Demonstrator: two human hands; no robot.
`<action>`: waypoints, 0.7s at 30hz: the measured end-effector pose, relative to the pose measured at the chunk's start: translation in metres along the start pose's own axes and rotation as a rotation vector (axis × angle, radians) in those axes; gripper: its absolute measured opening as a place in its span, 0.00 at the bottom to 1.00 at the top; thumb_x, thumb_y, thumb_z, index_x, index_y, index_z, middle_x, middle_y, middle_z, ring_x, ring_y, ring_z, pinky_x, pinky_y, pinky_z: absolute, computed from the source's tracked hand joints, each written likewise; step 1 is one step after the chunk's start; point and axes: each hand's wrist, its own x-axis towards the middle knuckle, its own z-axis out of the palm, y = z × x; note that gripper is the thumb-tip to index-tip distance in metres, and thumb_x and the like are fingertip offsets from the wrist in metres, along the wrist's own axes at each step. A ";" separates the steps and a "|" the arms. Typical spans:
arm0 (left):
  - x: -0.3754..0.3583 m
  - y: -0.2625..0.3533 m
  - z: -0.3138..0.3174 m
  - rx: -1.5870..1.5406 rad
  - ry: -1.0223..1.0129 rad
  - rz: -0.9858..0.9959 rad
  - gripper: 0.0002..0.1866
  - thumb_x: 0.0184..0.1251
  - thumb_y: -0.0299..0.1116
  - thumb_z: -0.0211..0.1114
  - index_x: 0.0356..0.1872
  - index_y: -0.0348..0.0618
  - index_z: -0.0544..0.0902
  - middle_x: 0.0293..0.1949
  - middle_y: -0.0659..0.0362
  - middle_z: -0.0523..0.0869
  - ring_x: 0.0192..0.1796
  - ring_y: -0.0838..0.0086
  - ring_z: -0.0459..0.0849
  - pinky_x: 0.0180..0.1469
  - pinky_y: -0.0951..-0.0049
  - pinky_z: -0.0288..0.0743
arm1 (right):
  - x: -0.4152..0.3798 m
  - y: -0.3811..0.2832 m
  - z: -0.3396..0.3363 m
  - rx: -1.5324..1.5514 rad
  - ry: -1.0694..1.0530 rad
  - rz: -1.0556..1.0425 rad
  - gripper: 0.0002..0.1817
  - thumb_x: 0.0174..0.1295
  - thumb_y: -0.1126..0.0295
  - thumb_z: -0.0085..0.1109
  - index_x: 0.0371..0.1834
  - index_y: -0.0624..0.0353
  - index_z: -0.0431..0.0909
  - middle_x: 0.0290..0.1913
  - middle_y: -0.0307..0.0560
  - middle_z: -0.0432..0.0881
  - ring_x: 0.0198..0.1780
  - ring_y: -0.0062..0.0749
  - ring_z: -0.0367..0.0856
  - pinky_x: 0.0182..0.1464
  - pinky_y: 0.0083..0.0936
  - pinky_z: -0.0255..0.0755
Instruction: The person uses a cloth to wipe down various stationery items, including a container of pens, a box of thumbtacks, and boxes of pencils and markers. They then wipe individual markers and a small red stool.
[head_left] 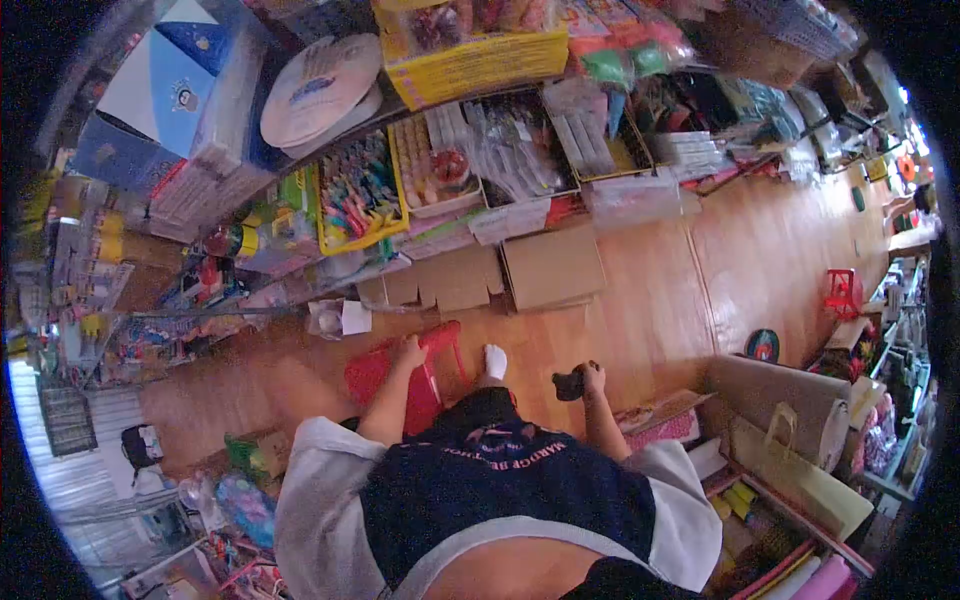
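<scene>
My left hand (410,352) rests on the edge of a red plastic stool (385,375) that stands on the wooden floor in front of me. My right hand (594,377) grips a small dark object (569,384); what it is cannot be made out. One foot in a white sock (495,360) shows between my arms. My dark shirt with white sleeves fills the bottom of the view.
Shelves packed with stationery and packaged goods (440,160) run along the far side. Flat cardboard boxes (550,265) lie on the floor below them. A big cardboard roll (775,395) and bags stand at right, and another red stool (842,292) stands farther off.
</scene>
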 end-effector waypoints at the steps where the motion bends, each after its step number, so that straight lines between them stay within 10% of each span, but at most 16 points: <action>1: -0.005 0.004 -0.005 -0.082 -0.006 0.013 0.26 0.50 0.48 0.55 0.46 0.40 0.71 0.49 0.44 0.70 0.52 0.53 0.68 0.53 0.60 0.62 | -0.008 -0.002 -0.003 -0.130 -0.018 -0.033 0.18 0.46 0.73 0.53 0.41 0.69 0.65 0.28 0.49 0.74 0.32 0.33 0.74 0.34 0.23 0.71; 5: -0.018 -0.003 0.008 -0.093 0.005 0.044 0.24 0.51 0.47 0.54 0.44 0.39 0.72 0.46 0.44 0.72 0.50 0.55 0.71 0.51 0.61 0.64 | -0.020 0.010 -0.025 -0.443 -0.067 -0.009 0.18 0.45 0.71 0.54 0.40 0.67 0.67 0.26 0.45 0.74 0.29 0.30 0.75 0.30 0.23 0.70; 8: -0.029 -0.003 0.008 -0.223 -0.277 -0.001 0.23 0.52 0.46 0.54 0.43 0.38 0.73 0.43 0.43 0.74 0.47 0.55 0.73 0.49 0.62 0.65 | 0.005 0.062 -0.046 -0.737 -0.518 -0.221 0.26 0.42 0.70 0.60 0.46 0.63 0.63 0.27 0.43 0.70 0.28 0.29 0.71 0.29 0.27 0.69; 14: -0.042 -0.040 0.052 -0.637 0.011 -0.020 0.25 0.54 0.50 0.52 0.45 0.38 0.72 0.42 0.44 0.75 0.46 0.54 0.73 0.48 0.62 0.66 | -0.042 -0.031 0.016 -1.091 -0.331 -0.270 0.15 0.44 0.58 0.55 0.21 0.60 0.73 0.25 0.44 0.77 0.26 0.34 0.74 0.32 0.28 0.70; 19: -0.077 -0.083 0.070 -0.683 -0.081 -0.383 0.28 0.54 0.49 0.51 0.50 0.39 0.67 0.48 0.46 0.72 0.51 0.55 0.70 0.51 0.61 0.64 | 0.030 -0.056 0.073 -2.081 -1.184 -0.985 0.15 0.42 0.59 0.56 0.17 0.61 0.71 0.17 0.47 0.73 0.19 0.35 0.70 0.30 0.27 0.69; 21: -0.093 -0.098 0.076 -0.648 -0.082 -0.428 0.28 0.53 0.50 0.50 0.50 0.38 0.67 0.49 0.46 0.71 0.51 0.55 0.70 0.52 0.61 0.63 | 0.027 -0.070 0.091 -1.422 -0.947 -1.242 0.18 0.40 0.55 0.58 0.13 0.61 0.70 0.14 0.46 0.72 0.14 0.35 0.67 0.30 0.28 0.68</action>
